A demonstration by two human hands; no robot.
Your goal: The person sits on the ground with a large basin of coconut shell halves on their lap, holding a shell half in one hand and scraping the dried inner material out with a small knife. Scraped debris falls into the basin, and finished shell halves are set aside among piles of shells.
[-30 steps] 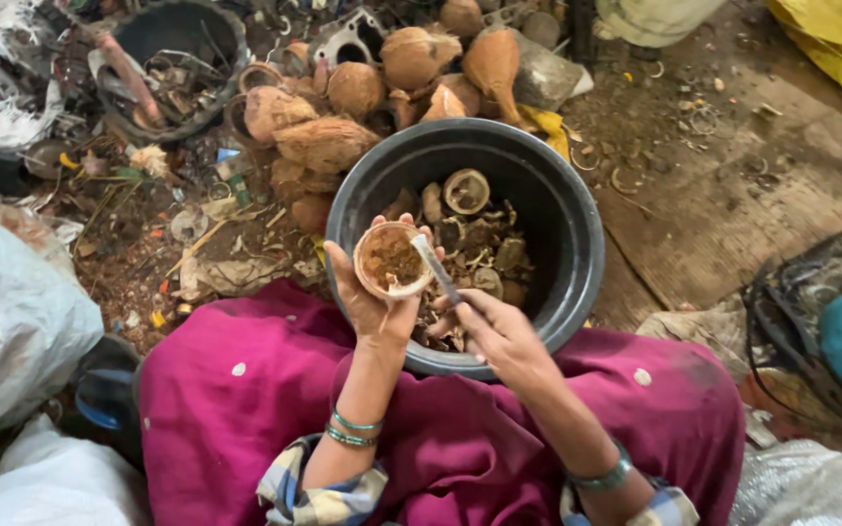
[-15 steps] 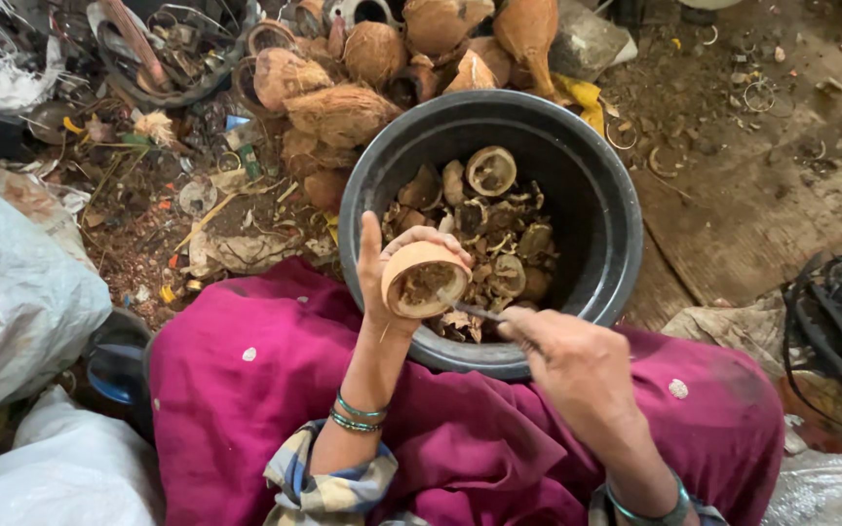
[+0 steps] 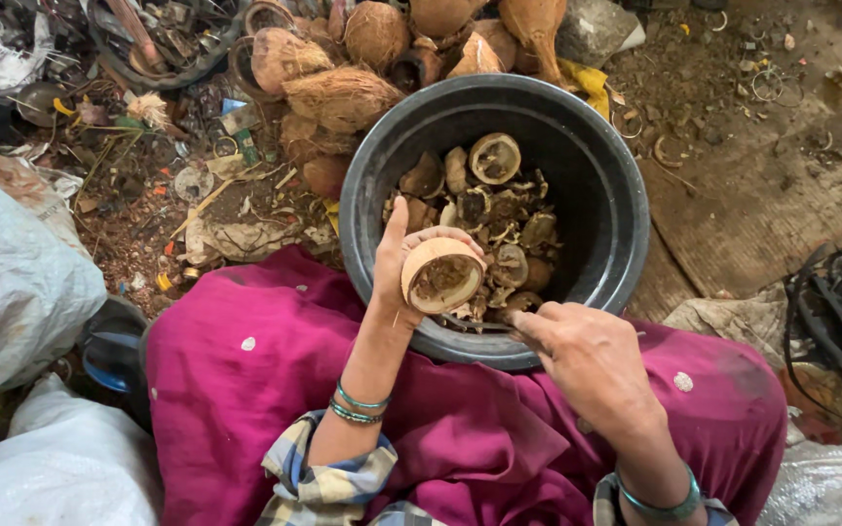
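Observation:
My left hand (image 3: pixel 397 268) holds a half coconut shell (image 3: pixel 441 275) tilted to the right, its hollow side facing my right hand, over the near rim of a black tub (image 3: pixel 596 156). My right hand (image 3: pixel 582 356) grips a thin metal tool (image 3: pixel 470 323), whose tip lies just below the shell. The tub holds several coconut shell pieces and one upright shell half (image 3: pixel 494 158). The tub rests against my lap, which is covered in magenta cloth (image 3: pixel 275 390).
Whole husked coconuts (image 3: pixel 343 97) are piled behind the tub on the littered ground. White sacks (image 3: pixel 12 282) lie at the left. A dark basin with scraps (image 3: pixel 163 49) sits at the far left. A mat (image 3: pixel 762 205) covers the ground on the right.
My left hand has tipped the shell from facing up to facing sideways. My right hand has drawn the tool out of the shell, down and toward me.

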